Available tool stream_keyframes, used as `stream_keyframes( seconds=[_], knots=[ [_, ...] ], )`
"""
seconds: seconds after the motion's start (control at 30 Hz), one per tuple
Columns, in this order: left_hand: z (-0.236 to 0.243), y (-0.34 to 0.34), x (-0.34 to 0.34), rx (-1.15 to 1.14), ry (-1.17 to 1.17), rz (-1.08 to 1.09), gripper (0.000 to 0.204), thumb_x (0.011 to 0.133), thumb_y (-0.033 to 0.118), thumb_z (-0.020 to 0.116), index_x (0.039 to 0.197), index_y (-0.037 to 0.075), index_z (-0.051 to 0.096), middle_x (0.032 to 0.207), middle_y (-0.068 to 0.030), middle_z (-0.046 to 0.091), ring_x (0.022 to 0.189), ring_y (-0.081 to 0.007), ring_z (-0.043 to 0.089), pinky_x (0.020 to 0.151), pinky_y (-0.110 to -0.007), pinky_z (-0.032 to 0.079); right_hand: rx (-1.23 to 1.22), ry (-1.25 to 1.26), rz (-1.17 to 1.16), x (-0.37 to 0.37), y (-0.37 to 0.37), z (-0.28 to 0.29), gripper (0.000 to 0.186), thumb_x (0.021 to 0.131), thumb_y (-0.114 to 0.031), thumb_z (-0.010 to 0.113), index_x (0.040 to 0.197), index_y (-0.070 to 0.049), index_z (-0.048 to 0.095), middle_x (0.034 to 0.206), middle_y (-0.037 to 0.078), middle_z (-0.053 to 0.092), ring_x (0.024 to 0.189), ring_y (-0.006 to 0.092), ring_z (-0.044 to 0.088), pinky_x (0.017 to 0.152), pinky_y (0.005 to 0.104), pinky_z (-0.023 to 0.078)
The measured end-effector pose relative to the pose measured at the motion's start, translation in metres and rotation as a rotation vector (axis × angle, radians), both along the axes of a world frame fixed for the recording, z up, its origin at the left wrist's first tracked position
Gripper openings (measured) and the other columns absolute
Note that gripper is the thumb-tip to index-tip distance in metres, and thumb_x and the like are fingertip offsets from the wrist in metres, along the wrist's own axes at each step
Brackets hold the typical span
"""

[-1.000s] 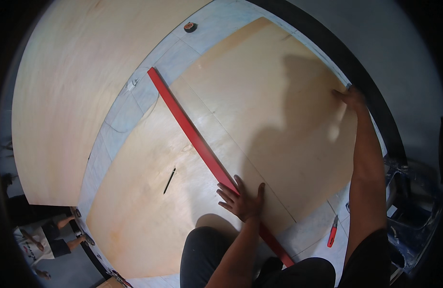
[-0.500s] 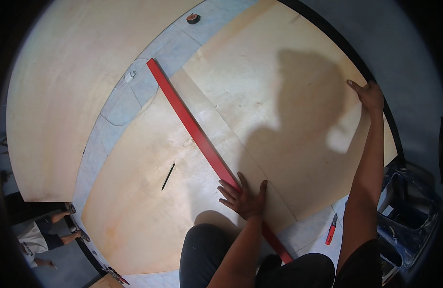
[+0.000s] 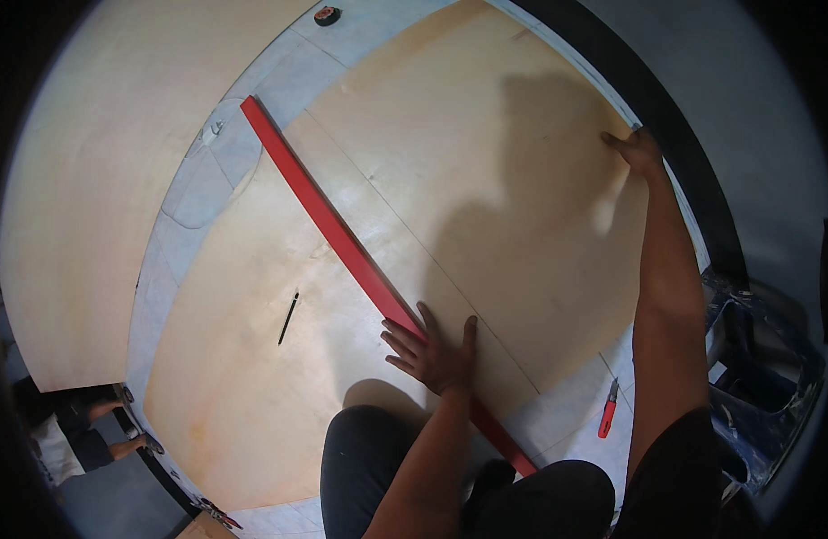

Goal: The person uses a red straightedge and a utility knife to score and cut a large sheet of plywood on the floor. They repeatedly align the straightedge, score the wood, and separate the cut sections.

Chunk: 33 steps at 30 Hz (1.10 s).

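Observation:
My left hand point(image 3: 427, 350) lies with fingers spread over a long red bar point(image 3: 333, 234) and the pale plywood sheet point(image 3: 225, 359) beneath it. The bar runs diagonally across the sheet, beside a thin straight line. My right hand point(image 3: 637, 148) holds the sheet's right edge, thumb on top and fingertips partly hidden. A black pencil point(image 3: 288, 318) lies left of the bar. A red-handled utility knife point(image 3: 609, 410) lies on tiles near my right forearm.
A second large sheet point(image 3: 64, 198) is at left. A tape measure point(image 3: 326, 15) and thin cable point(image 3: 194, 225) lie on tiles between sheets. A dark blue plastic stool point(image 3: 764, 377) stands at right. Another person point(image 3: 73, 431) is at lower left, near a dark baseboard strip.
The sheet's right edge, held by my right hand, shifted out over the white gap to the black strip, then back, exposing the gap again. My left hand stayed on the bar; the view shifted slightly.

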<state>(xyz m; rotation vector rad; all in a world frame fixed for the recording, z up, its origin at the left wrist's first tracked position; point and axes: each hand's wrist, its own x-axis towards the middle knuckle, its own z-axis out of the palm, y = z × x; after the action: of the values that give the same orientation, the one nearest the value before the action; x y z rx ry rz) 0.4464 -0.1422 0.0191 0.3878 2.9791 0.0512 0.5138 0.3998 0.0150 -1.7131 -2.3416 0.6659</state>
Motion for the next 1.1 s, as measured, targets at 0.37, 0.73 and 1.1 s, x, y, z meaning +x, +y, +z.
stream_keyframes(
  seconds=[0.37,0.73,1.1],
  knots=[
    [0.0,-0.006,-0.005,0.017,-0.006,0.033,0.11,0.077,0.088,0.069,0.168,0.035,0.038,0.178,-0.0269,0.009,0.163,-0.0521,0.016,0.125,-0.073,0.019,-0.046,-0.182,-0.082,-0.018,-0.036,0.113,0.087,0.063,-0.076,0.092,0.098,0.001,0.069,0.096,0.015,0.076,0.092,0.0311,0.074,0.092,0.0476,0.055],
    [0.002,-0.001,-0.005,0.047,-0.036,0.049,0.105,0.077,0.089,0.068,0.165,0.036,0.045,0.178,-0.0278,0.012,0.162,-0.0525,0.017,0.127,-0.072,0.017,0.302,-0.269,-0.044,-0.013,-0.016,0.018,0.103,0.072,-0.07,0.088,0.138,0.005,0.062,0.124,0.026,0.071,0.121,0.0448,0.067,0.104,0.0512,0.054],
    [0.003,-0.007,-0.008,0.042,-0.028,0.054,0.109,0.076,0.088,0.07,0.166,0.034,0.043,0.178,-0.0284,0.011,0.163,-0.0512,0.016,0.127,-0.072,0.016,0.519,0.401,0.59,-0.19,-0.19,-0.007,0.082,0.093,-0.056,0.078,0.147,0.001,0.056,0.143,0.031,0.059,0.134,0.0476,0.056,0.115,0.0568,0.043]
  ],
)
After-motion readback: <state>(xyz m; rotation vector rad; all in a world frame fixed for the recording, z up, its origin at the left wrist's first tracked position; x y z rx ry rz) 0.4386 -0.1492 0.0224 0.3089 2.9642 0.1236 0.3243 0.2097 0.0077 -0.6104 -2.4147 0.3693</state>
